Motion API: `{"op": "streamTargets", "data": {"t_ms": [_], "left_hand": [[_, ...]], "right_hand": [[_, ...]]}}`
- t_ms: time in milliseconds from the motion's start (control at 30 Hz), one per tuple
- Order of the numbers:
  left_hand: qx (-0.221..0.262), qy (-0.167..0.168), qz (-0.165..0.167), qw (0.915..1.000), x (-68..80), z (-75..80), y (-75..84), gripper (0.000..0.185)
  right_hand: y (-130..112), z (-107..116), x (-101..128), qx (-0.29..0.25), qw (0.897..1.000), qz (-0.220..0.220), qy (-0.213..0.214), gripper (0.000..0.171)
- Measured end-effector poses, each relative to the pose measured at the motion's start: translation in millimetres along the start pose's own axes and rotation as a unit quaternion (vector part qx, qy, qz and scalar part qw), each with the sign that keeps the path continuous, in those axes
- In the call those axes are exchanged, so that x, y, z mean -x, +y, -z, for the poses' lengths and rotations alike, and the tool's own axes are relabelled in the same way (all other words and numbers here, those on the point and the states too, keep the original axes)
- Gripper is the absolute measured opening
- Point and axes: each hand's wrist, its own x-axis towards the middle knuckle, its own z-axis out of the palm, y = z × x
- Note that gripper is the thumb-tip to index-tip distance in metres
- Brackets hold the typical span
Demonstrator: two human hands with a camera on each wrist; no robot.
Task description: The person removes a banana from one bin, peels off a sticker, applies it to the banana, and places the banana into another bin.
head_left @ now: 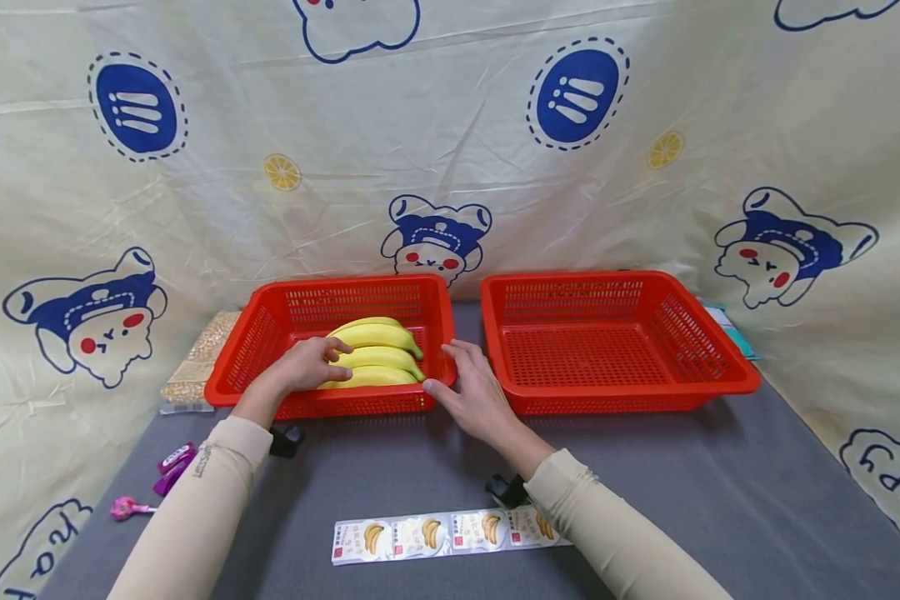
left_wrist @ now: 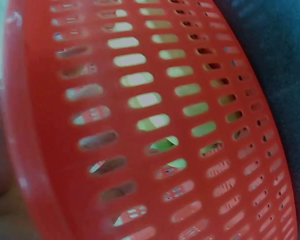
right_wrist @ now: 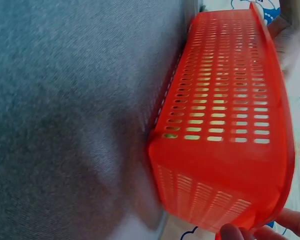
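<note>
Closest to you on the tabletop point(head_left: 390, 467) there's that strip of banana-print packets point(head_left: 420, 537), partly behind your right sleeve point(head_left: 607, 517), with a pink lollipop point(head_left: 123, 508) and some purple packets point(head_left: 174, 468) off by your left sleeve point(head_left: 202, 500). Further out are your hands: your left hand point(head_left: 307, 362) is over the left ends of the bananas point(head_left: 381, 337), thumb and fingers loosely spread, not wrapped round anything, though I can't tell if the fingertips are touching fruit. Your right hand point(head_left: 476, 390) is open too, at the right-hand rim of the left basket point(head_left: 356, 404); contact with the rim is hard to call. The bananas lie side by side inside that basket, toward its right half. Looks to me like you're at the reaching-in step, no grip yet, so I'd say the next move calls for both hands getting round the fruit gently, clear of the rim. The right basket point(head_left: 622, 392) sits just beside it, and a bag of grains point(head_left: 198, 362) leans at the far left, with the printed sheet point(head_left: 480, 150) behind everything.
</note>
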Motion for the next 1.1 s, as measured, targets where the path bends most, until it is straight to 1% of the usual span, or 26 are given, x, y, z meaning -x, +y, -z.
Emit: {"op": "streamTargets", "data": {"t_ms": [167, 333, 467, 633, 833, 933, 1100], "left_hand": [[0.011, -0.018, 0.018, 0.9996, -5.0, 0.7, -3.1, 0.047], [0.02, -0.041, 0.03, 0.9985, -10.2, -1.2, -6.9, 0.046], [0.015, -0.059, 0.027, 0.9978, -13.3, -3.7, -9.2, 0.047], [-0.006, -0.071, 0.018, 0.9973, -14.7, -3.9, -8.3, 0.047], [-0.012, -0.097, 0.028, 0.9948, -14.2, -4.5, -8.5, 0.046], [-0.011, -0.11, 0.025, 0.9936, -13.6, -4.3, -7.4, 0.046], [-0.02, -0.117, 0.018, 0.9928, -13.5, -4.8, -7.2, 0.045]], "right_hand": [[3.8, -1.5, -3.3, -0.009, 1.0, -0.004, -0.004, 0.067], [7.8, -4.8, -5.1, -0.009, 1.0, -0.001, 0.001, 0.064], [10.5, -7.7, -5.2, -0.014, 1.0, -0.002, 0.005, 0.064], [12.1, -9.3, -3.9, -0.016, 1.0, -0.001, 0.009, 0.065], [12.9, -9.9, -2.9, -0.012, 1.0, 0.005, 0.013, 0.066], [13.3, -9.9, -2.7, -0.012, 1.0, 0.006, 0.013, 0.066], [14.5, -10.1, -3.2, -0.01, 1.0, 0.012, 0.013, 0.066]]}}
